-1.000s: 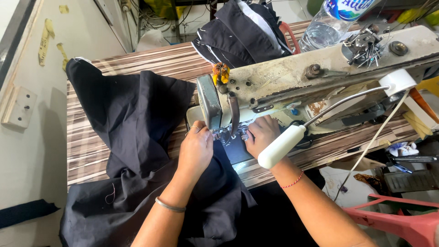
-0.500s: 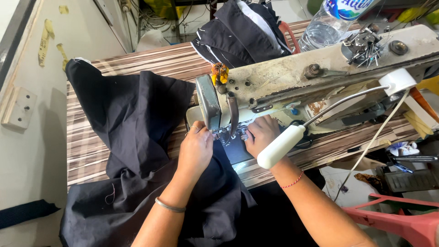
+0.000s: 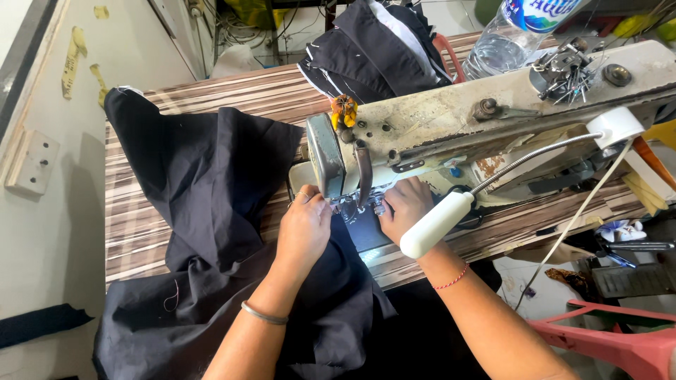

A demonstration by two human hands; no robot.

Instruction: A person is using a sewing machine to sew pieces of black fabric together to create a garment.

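dark fabric (image 3: 211, 176) | black, creased (loosely bunched) | spread over striped tabletop, one edge under the sewing machine's needle

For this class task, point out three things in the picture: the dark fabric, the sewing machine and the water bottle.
dark fabric (image 3: 204, 169), head view, on the spread part.
sewing machine (image 3: 451, 112), head view, on its top casing.
water bottle (image 3: 503, 42), head view, on its clear body.
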